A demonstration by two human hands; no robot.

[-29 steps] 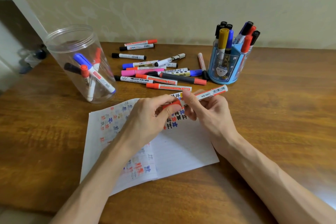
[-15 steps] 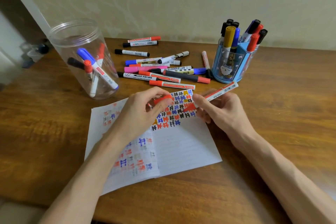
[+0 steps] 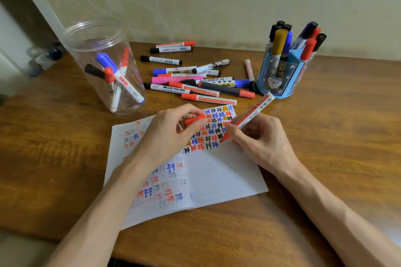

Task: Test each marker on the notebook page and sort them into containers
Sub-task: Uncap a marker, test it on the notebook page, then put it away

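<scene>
Here the wooden table (image 3: pixel 336 136) carries everything, and the open notebook (image 3: pixel 227 180) lies squarely in front of me so that both forearms can reach over it. Its right-hand page is bare lower down, while the top corner is packed with small test marks in red, blue, black and yellow. To my left stands the clear plastic jar (image 3: pixel 82 54) with a few capped markers leaning inside, and to my right the blue pen holder (image 3: pixel 280 80) with markers standing caps up. I take these for the two sorting containers, though I cannot tell which one is meant for the good pens. Between them, beyond the notebook, lies the heap of loose markers (image 3: pixel 195 84), near enough to pick from. My right hand (image 3: pixel 260 138) grips the red marker (image 3: pixel 251 112) in a writing hold, barrel slanting up toward the holder. Its uncapped red tip (image 3: pixel 224 136) is down at the edge of the test marks, touching the paper or just above it, I cannot say which. My left hand (image 3: pixel 171 134) sits over the notebook's middle and pinches the red cap (image 3: pixel 195 119) between thumb and fingers, close by, I'd say, so it can go back on once the stroke is made.
</scene>
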